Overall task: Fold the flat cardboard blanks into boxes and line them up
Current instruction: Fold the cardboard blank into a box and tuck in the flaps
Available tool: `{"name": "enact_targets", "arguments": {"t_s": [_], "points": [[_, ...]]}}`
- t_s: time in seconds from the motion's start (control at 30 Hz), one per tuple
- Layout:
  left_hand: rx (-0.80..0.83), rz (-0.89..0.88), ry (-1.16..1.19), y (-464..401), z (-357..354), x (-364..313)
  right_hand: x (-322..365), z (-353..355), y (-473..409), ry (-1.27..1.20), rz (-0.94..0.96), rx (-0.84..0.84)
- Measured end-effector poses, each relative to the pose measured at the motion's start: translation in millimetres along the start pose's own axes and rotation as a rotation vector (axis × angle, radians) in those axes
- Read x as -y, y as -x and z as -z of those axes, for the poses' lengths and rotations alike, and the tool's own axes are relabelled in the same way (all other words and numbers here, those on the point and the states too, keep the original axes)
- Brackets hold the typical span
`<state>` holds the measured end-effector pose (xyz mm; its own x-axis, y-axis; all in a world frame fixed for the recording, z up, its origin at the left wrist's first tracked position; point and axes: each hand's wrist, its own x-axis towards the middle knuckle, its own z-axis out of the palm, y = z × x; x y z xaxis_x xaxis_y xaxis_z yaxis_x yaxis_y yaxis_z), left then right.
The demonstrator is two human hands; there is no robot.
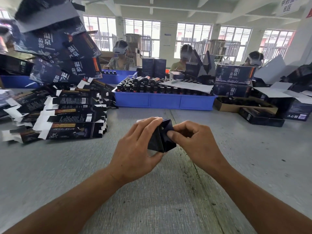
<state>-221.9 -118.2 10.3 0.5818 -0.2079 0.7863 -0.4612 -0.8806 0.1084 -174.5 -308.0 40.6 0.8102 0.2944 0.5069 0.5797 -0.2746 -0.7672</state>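
The left hand [135, 146] grips the box [160, 137]; the right hand [194, 141] pinches its flap. It looks light and easily creased; hold it by the folded edges.

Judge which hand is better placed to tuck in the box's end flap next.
Probably the right hand: its thumb and fingertips already pinch the top flap of the dark box. The left hand wraps the box's side, steadying it above the table.
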Motion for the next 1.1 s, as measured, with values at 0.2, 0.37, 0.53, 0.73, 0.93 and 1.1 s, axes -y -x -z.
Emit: {"name": "enact_targets", "arguments": {"t_s": [0.2,0.37,0.53,0.73,0.93,1.1], "points": [[-0.009,-0.029,-0.030,-1.2,-1.4,1.5,2.9,-3.6,0.1,0.129,0.014,-0.028],[0.010,0.024,0.002,-0.1,-1.5,1.2,0.6,8.7,-3.3,-0.069,-0.072,0.100],[0.004,0.023,0.014,-0.2,-1.3,1.1,-1.9,8.1,-3.5,-0.088,-0.073,0.107],[0.072,-0.194,-0.093,-0.3,-7.9,-0.8,-3.4,-3.8,1.9,0.083,-0.022,0.129],[-0.133,0.118,0.001,-2.3,-5.6,4.7,-15.6,2.2,-9.4,-0.285,-0.318,-0.006],[-0.033,0.674,0.823,-12.6,3.7,10.5,-24.9,-4.5,-5.4,-0.270,-0.368,0.209]]}}
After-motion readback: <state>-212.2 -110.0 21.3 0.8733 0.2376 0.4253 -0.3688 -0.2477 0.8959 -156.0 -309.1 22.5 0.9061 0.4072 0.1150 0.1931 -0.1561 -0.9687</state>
